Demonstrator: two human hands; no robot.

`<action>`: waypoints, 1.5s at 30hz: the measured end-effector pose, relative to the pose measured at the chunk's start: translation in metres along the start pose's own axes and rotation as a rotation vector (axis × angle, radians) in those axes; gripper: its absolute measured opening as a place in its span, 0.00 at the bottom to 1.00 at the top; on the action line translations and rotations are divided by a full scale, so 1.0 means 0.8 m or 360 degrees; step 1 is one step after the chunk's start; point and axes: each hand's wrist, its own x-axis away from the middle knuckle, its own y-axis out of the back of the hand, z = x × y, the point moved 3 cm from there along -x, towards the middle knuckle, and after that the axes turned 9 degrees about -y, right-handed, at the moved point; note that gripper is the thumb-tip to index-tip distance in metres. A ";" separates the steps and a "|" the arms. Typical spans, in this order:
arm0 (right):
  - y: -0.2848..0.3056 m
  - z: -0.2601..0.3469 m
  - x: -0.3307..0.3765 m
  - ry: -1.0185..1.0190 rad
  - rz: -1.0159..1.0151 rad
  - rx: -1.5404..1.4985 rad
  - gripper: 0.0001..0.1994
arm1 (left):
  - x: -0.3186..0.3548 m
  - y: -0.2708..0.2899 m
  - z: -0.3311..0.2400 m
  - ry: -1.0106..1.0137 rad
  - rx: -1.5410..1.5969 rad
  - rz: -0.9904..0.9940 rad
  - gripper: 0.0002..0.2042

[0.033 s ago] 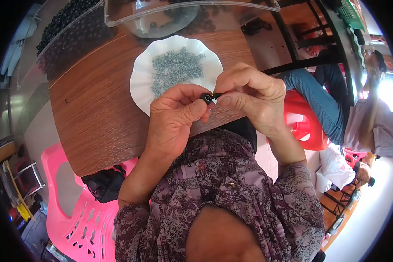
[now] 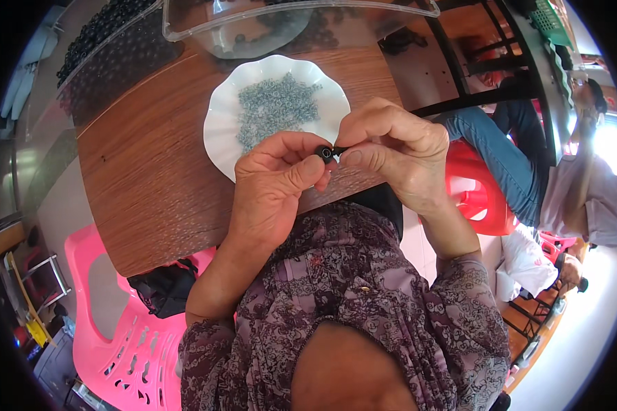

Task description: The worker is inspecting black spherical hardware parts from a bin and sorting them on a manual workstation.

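Between the thumb and fingers of my left hand (image 2: 271,183) is a small black round part (image 2: 324,154) with a pale ring on its face. My right hand (image 2: 401,156) pinches a thin dark piece (image 2: 339,151) against the side of that part. The two hands meet over the near edge of the wooden table (image 2: 158,171). Just beyond them sits a white plate with a wavy rim (image 2: 217,130). On it lies a heap of tiny clear, greyish ring-like pieces (image 2: 277,103), too small to name surely.
Clear plastic tubs (image 2: 295,15) with black round parts (image 2: 113,34) stand at the far side. A pink chair (image 2: 82,294) is at the left, a black bag (image 2: 164,291) under the table edge. On the right, a person in jeans (image 2: 497,157) is by a red stool (image 2: 476,195).
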 end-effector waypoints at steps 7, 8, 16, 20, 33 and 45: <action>-0.001 -0.001 -0.001 0.0118 -0.0036 0.0211 0.09 | -0.003 0.000 0.003 -0.0051 -0.0087 -0.0037 0.11; -0.001 -0.001 -0.001 0.0125 -0.0045 0.0265 0.09 | -0.002 0.001 0.003 -0.0057 -0.0106 -0.0048 0.11; 0.000 -0.005 -0.001 0.0219 -0.0049 0.0405 0.09 | -0.001 0.002 0.006 -0.0076 -0.0162 -0.0079 0.11; -0.001 -0.010 0.003 0.0200 -0.0088 0.0442 0.09 | 0.000 0.001 0.008 -0.0071 -0.0181 -0.0134 0.11; -0.002 -0.010 0.010 0.0365 -0.0149 0.0713 0.07 | 0.004 0.001 0.012 0.0060 -0.0137 -0.0139 0.09; -0.014 -0.026 0.021 0.0328 -0.0271 0.0707 0.19 | 0.004 0.002 0.014 0.0187 0.0101 -0.0232 0.08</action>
